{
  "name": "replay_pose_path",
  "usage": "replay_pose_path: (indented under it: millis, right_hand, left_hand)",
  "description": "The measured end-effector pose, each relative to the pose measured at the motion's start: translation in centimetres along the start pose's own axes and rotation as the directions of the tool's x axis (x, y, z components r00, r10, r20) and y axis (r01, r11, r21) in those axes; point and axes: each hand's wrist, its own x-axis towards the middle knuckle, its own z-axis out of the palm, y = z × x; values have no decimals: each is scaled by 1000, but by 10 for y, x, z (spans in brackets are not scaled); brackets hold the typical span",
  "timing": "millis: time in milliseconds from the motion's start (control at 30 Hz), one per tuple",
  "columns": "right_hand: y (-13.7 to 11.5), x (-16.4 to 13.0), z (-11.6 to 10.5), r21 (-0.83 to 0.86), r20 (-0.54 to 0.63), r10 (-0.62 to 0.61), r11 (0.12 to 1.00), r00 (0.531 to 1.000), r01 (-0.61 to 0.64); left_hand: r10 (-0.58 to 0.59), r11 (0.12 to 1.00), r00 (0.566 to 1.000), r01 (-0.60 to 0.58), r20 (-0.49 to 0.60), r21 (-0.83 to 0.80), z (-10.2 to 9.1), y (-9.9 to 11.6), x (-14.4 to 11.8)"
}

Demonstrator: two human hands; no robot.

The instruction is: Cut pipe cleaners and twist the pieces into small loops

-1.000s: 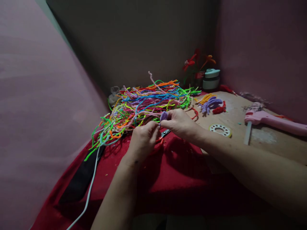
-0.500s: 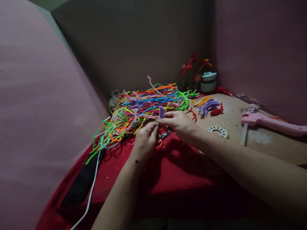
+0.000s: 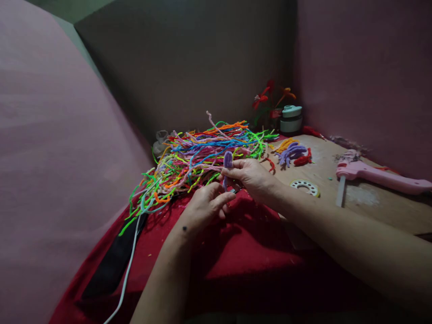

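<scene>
A short folded purple pipe cleaner [image 3: 227, 163] stands upright between my two hands. My right hand [image 3: 251, 176] pinches its upper part with thumb and forefinger. Just below and to the left, my left hand [image 3: 205, 206] grips its lower end with fingertips. Both hands hover over a red cloth [image 3: 236, 252], right in front of a big tangled heap of pipe cleaners [image 3: 202, 155] in many colours.
Folded purple, yellow and red pieces [image 3: 292, 152] lie on the wooden board [image 3: 371, 202], with a white ring [image 3: 305, 186], a pink glue gun [image 3: 378, 174] and a white jar [image 3: 290, 119] beside pipe-cleaner flowers [image 3: 270, 96]. A white cable [image 3: 130, 256] crosses a black strip at left.
The purple piece has been turned from a squat loop to an upright, longer fold. My left hand dropped slightly lower under it. The view shifted a little.
</scene>
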Motion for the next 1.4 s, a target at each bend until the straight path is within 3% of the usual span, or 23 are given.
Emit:
replay_pose_path:
  millis: [67, 100, 167, 300, 400, 500, 667, 767, 867, 1000, 1067, 1133, 1300, 1400]
  right_hand:
    - [-1, 0, 0, -42, 31, -3, 999, 1000, 4]
    - [0, 0, 0, -57, 55, 5, 998, 998, -1]
    - [1, -1, 1, -83, 115, 28, 996, 993, -18]
    - [3, -7, 4, -127, 183, 83, 990, 980, -60]
    - [5, -9, 6, -191, 200, 164, 973, 966, -125]
    - [6, -9, 7, -150, 201, 190, 975, 961, -161]
    - [6, -9, 7, -102, 170, 191, 979, 967, -175]
    - [4, -10, 8, -107, 174, 207, 976, 963, -191]
    - [4, -11, 9, -146, 162, 226, 968, 961, -203]
    - [5, -12, 10, -279, 136, 202, 947, 970, -158]
    - [6, -13, 10, -318, 147, 194, 938, 970, -140]
    - [7, -13, 8, -307, 189, 209, 941, 959, -145]
    - [7, -12, 5, -211, 324, 238, 962, 915, -175]
    - [4, -11, 6, -258, 146, 130, 962, 981, -89]
  left_hand:
    - [59, 990, 984, -80, -168, -118, -8, 1, 0]
    - [101, 974, 955, -152, -278, -169, -11, 1, 0]
    - [127, 927, 915, -247, -384, -281, -13, 0, 1]
    - [91, 866, 944, -233, -318, -443, -8, -3, 3]
    - [86, 831, 906, -294, -414, -472, -5, -3, 3]
    - [69, 812, 882, -321, -466, -488, -5, -3, 2]
    - [58, 786, 955, -222, -290, -577, -8, -4, 2]
    - [51, 840, 968, -174, -245, -513, -7, -6, 2]
    - [64, 910, 941, -191, -333, -367, -4, -4, 1]
    - [174, 979, 833, -202, -525, 5, 1, -1, -1]
    - [223, 975, 801, -192, -556, 115, 3, 0, -1]
    - [202, 979, 826, -190, -527, 78, 3, -1, 0]
    - [77, 942, 913, -199, -401, -271, -1, -4, 3]
    - [17, 897, 947, -156, -321, -413, -4, -3, 2]
